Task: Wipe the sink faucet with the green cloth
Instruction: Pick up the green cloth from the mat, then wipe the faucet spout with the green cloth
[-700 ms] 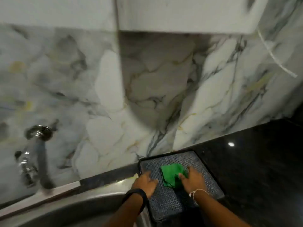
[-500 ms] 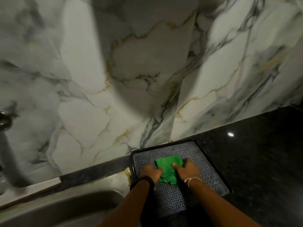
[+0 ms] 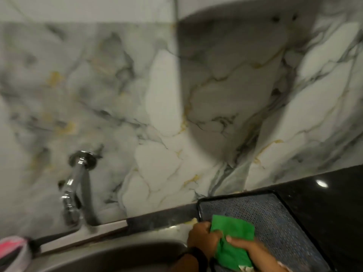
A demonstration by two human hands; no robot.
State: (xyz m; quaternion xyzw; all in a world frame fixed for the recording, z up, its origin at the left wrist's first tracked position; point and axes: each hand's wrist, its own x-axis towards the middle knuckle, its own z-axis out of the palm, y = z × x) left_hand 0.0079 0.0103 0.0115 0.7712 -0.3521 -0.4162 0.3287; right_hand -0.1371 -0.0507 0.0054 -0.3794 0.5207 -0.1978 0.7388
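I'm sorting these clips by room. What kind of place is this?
Most likely a home kitchen sink area: a chrome wall-mounted faucet above a steel sink basin, a marble-patterned tiled wall, and a glossy black stone countertop.

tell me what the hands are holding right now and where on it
Both hands hold the green cloth: the left hand bunches its left edge, and the right hand pinches it near the middle, over the dark tray.
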